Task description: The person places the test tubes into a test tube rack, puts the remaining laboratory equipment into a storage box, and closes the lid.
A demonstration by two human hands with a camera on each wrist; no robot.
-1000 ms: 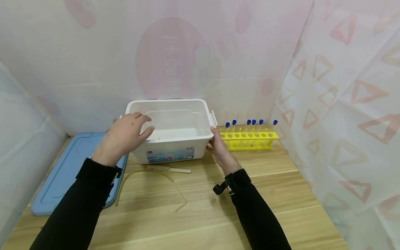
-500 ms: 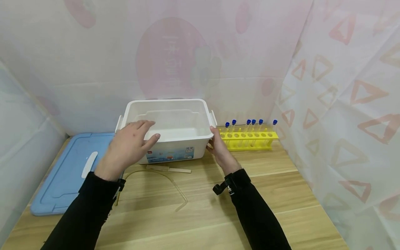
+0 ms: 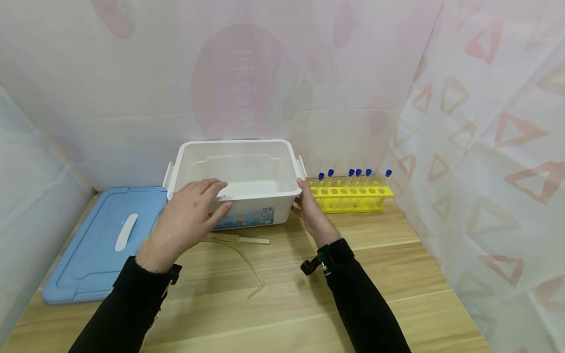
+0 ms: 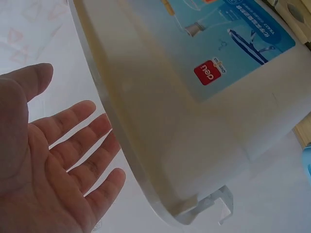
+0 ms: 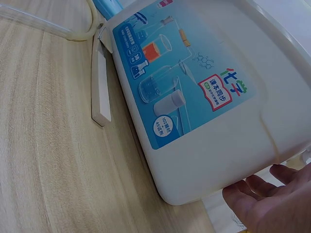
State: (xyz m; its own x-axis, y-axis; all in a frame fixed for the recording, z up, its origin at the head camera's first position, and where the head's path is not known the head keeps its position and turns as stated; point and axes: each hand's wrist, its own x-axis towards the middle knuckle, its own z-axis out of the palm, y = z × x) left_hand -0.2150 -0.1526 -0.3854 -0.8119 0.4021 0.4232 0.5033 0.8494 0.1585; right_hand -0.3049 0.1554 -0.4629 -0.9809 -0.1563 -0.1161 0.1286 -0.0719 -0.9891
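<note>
White box (image 3: 240, 169) touches right hand (image 3: 312, 214); left hand (image 3: 187, 215) near.

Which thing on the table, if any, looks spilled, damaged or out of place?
Nothing stands out: no spill or damage is visible. The white box and yellow rack stand upright; the blue lid lies beside the box.

Here in the head view the left hand (image 3: 185, 223) blocks the left end of the label (image 3: 249, 218) and hides one end of the bent tube (image 3: 253, 268), while some of the right hand's (image 3: 314, 215) fingers sit out of sight behind the white tub (image 3: 284, 207). Whatever the blue-capped tubes (image 3: 358, 176) contain is too small to tell, and both wrist views crop hand and tub alike.
</note>
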